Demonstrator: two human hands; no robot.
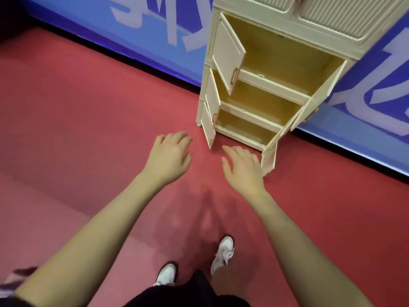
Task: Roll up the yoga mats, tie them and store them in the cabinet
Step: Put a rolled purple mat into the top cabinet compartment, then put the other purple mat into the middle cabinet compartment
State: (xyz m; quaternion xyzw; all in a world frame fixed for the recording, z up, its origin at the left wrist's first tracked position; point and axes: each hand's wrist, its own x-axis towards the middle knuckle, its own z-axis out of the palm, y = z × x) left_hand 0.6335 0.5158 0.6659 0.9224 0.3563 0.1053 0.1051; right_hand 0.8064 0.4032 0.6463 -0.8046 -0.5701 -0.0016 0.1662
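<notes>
A cream cabinet (pixel 272 85) stands against the blue wall at the upper right, its three lower compartments open with doors swung out to both sides. The compartments show bare yellow insides. My left hand (pixel 169 156) hangs in the air, fingers relaxed and holding nothing, left of the lowest left door. My right hand (pixel 243 168) is stretched forward with straight fingers, just in front of the bottom compartment and beside the lowest right door (pixel 269 158). No yoga mat shows in the view.
Red floor (pixel 88 129) spreads all around. A blue wall banner (pixel 155 29) with white lettering runs behind the cabinet. My white shoes (pixel 222 253) stand on the floor below. The cabinet's upper doors (pixel 332 14) are closed.
</notes>
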